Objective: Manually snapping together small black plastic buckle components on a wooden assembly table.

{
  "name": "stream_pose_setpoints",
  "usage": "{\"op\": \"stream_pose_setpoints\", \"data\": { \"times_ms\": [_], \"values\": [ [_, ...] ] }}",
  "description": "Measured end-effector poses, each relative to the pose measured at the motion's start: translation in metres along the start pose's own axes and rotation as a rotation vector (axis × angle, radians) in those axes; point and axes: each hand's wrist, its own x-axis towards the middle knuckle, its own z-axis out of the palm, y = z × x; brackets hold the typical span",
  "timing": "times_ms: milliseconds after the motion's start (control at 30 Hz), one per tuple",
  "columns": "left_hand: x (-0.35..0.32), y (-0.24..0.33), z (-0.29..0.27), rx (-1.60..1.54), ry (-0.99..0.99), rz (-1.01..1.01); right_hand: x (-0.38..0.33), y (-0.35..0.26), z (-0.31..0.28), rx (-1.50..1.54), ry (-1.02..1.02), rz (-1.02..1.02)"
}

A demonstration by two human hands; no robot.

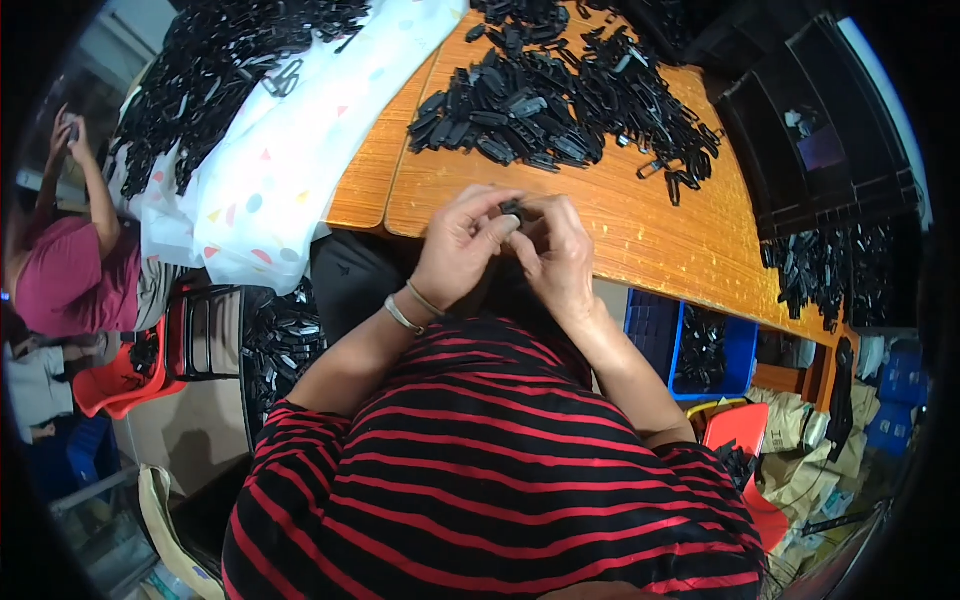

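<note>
My left hand (452, 250) and my right hand (556, 256) meet at the table's front edge. Between their fingertips is a small black plastic piece (511, 209), mostly covered by the fingers, so its exact shape is hidden. Both hands are closed in a pinch on it. Just beyond them, on the orange wooden table (680, 235), lies a heap of black elongated plastic pieces (500, 110). To its right spreads a second heap of thinner black frame-like clips (650, 105), a few lying loose at its near side.
A white patterned sheet (285, 150) covers the table's left part, with a large black heap (205, 75) on it. Black bins (840, 120) stand at the right. Below the table are a blue crate (745, 350) and a red chair (125, 380). Another person (75, 270) sits at the left.
</note>
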Motion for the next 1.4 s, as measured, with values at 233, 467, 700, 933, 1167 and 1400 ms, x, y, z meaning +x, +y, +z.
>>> {"op": "stream_pose_setpoints", "data": {
  "times_ms": [233, 467, 700, 933, 1167, 1400],
  "values": [
    [-0.003, 0.005, 0.01, -0.014, -0.022, 0.003, -0.012, -0.008, 0.01, 0.221, -0.083, 0.035],
    [0.001, 0.001, 0.0, -0.248, -0.05, -0.252, -0.008, -0.001, 0.011, 0.228, -0.088, 0.107],
    [0.045, -0.009, -0.092, 0.414, 0.274, -0.148, 0.021, 0.054, -0.061, 0.035, -0.128, 0.362],
    [0.075, -0.021, -0.097, 1.201, 0.338, 0.121, 0.051, 0.124, -0.119, -0.819, -0.117, 0.278],
    [0.066, -0.019, -0.061, 1.183, 0.241, 0.149, 0.055, 0.107, -0.111, -0.736, -0.285, 0.111],
    [0.049, -0.01, -0.05, 1.021, 0.218, 0.182, 0.042, 0.062, -0.093, -0.479, -0.365, 0.096]
  ]
}}
